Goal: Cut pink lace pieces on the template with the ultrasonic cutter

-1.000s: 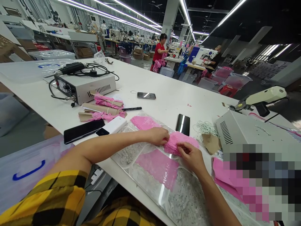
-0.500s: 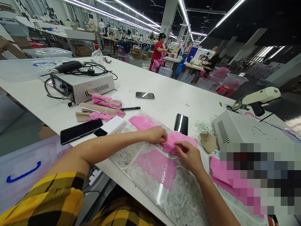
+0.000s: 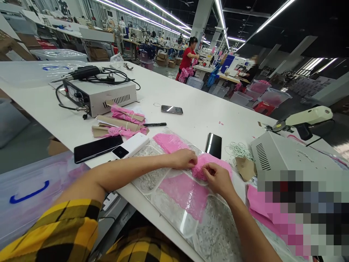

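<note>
A stack of pink lace-edged fabric pieces (image 3: 215,160) lies on a clear plastic sheet with a grey marbled pattern (image 3: 218,222). My left hand (image 3: 185,159) is closed in a pinch at the stack's left edge. At its near edge, my right hand (image 3: 219,178) has thumb and fingertips together on the lace. How many layers either hand grips is hidden. Another pink fabric pile (image 3: 169,142) sits beyond my left wrist. A single flat pink piece (image 3: 185,193) shows nearer to me, under or on the glossy plastic.
On the left stand a grey power box (image 3: 109,96) with a cabled handpiece (image 3: 84,72), tied pink bundles (image 3: 128,114), a black phone (image 3: 98,149) and a white power bank (image 3: 133,145). A dark phone (image 3: 214,145), tangled string (image 3: 240,151) and a grey box (image 3: 283,153) are right.
The view has shifted slightly, so the table items sit a little further right. My right fingers have drawn closer together on the lace edge; my left hand stays at the stack.
</note>
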{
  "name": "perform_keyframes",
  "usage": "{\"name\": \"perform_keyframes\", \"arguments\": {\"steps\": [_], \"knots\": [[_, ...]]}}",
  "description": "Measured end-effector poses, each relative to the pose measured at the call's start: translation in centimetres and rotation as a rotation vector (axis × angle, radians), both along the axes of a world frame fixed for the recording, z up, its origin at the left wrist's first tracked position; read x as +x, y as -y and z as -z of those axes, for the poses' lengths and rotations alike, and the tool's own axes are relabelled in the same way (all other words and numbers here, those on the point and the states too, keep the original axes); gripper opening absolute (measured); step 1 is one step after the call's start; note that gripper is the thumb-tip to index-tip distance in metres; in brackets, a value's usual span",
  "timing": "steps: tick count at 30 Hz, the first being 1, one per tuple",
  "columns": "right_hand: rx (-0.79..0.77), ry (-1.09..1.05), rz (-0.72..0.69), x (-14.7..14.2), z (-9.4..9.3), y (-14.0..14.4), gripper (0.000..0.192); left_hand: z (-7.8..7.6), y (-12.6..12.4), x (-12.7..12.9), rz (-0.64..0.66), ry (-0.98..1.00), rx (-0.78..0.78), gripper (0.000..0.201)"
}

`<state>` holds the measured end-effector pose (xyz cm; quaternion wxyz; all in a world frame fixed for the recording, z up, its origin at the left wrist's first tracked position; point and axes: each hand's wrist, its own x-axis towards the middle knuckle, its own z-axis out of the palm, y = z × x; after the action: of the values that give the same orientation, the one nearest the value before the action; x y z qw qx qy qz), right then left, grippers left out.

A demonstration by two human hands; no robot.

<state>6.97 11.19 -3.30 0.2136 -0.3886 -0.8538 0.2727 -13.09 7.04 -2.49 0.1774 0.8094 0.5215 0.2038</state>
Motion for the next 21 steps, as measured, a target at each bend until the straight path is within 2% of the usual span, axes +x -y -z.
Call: {"name": "perform_keyframes", "arguments": {"steps": [12,21], "knots": [[-0.019,-0.065,-0.032,-0.16,0.24,0.23,0.024,-0.28,0.34,0.07,-0.006,-0.017,0.010,0.009],[-0.172,-0.145,0.006,-0.28,-0.43,-0.34,0.025,0.18,0.30,0.21,-0.036,-0.047,0.015,0.010]]}}
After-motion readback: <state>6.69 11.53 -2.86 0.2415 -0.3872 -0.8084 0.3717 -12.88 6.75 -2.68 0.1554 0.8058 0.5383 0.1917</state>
